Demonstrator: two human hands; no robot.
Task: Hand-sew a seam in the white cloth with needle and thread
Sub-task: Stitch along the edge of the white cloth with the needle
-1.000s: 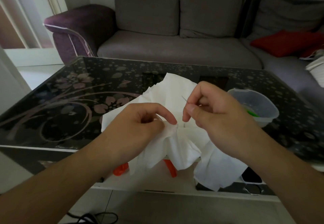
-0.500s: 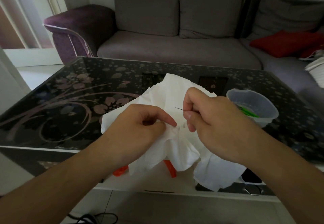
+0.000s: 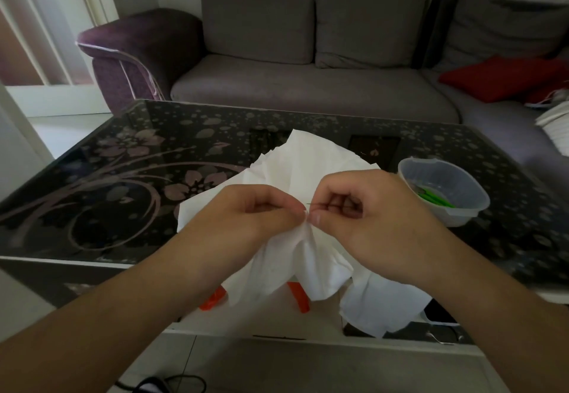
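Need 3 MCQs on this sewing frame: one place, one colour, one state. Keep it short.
1. Where is the clear plastic tub?
A. on the table, right of the hands
B. on the sofa
C. on the floor

2. What colour is the cushion on the sofa's right part?
A. blue
B. red
C. yellow

3. What is the right hand doing?
A. lying flat on the table
B. lifting the tub
C. pinching the needle

Answers:
1 A: the tub stands on the floral glass table, right of the white cloth.
2 B: it is plainly red against the grey sofa.
3 C: its fingers curl round the needle by the left hand, which grips the cloth.
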